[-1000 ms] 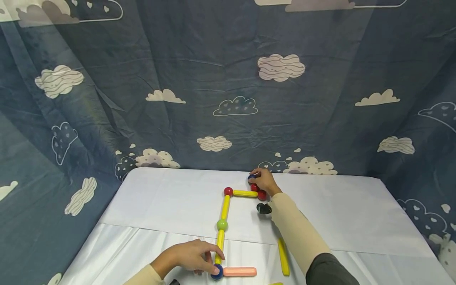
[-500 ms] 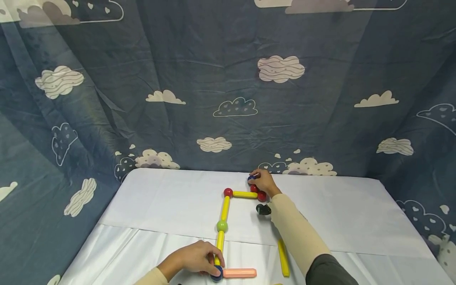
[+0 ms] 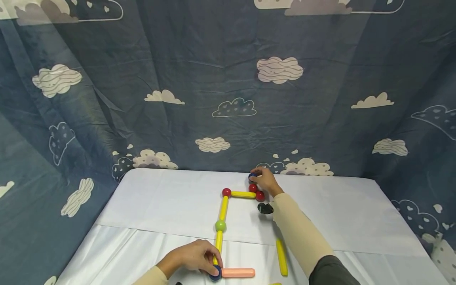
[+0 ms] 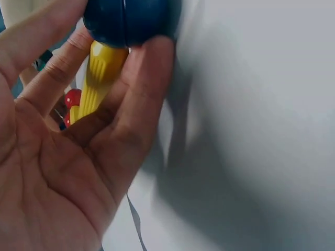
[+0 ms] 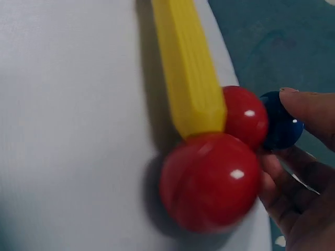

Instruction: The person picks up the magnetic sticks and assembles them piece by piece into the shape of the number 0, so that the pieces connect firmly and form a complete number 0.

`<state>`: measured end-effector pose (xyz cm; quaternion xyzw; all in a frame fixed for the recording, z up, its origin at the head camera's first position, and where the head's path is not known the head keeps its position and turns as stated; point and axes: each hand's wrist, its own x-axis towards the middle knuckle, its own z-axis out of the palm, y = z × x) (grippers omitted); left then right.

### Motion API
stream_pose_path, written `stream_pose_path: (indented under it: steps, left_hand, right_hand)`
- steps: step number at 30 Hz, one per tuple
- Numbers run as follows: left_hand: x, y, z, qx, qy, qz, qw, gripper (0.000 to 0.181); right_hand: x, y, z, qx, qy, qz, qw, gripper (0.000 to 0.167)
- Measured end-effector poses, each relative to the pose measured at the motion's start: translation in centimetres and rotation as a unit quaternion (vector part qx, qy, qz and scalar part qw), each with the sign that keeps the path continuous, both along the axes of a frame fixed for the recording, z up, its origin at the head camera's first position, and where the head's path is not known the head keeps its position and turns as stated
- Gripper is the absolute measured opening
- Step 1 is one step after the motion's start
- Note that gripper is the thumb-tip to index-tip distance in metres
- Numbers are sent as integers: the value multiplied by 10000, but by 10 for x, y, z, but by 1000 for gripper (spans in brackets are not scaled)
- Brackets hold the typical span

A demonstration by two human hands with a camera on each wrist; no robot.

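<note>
Blue near ball [image 3: 215,278]: at the corner of a yellow stick [image 3: 219,242] and the pink stick [image 3: 238,273], pinched by the left hand [image 3: 197,256].
Blue far ball [image 5: 281,127]: just beyond 2 red balls [image 5: 212,183], grasped by the right hand [image 3: 267,183], thumb opposing fingers.
Ball gloss: suggests light, stiff, slippery handling; best pinched across opposite sides.

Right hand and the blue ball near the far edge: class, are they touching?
Touching. The right wrist view shows it: the right hand pinches the blue ball, thumb lying on it without a gap.
</note>
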<state>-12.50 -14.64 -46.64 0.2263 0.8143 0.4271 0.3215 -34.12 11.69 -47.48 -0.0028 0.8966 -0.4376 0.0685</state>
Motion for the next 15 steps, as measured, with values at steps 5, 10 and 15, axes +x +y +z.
stream_pose_path:
  steps: [5,10,15]
  left_hand:
    - [-3,-1,-3,183,-214,-136,9995,10]
    - [-5,-2,-5,143,-108,-182,9997,11]
    - [-5,-3,-5,234,-125,-174,9995,11]
  right_hand:
    - [18,12,12,-79,197,0,9998,36]
    - [43,26,21,-273,409,272,9984,42]
    - [74,39,27,-526,487,614,9955,36]
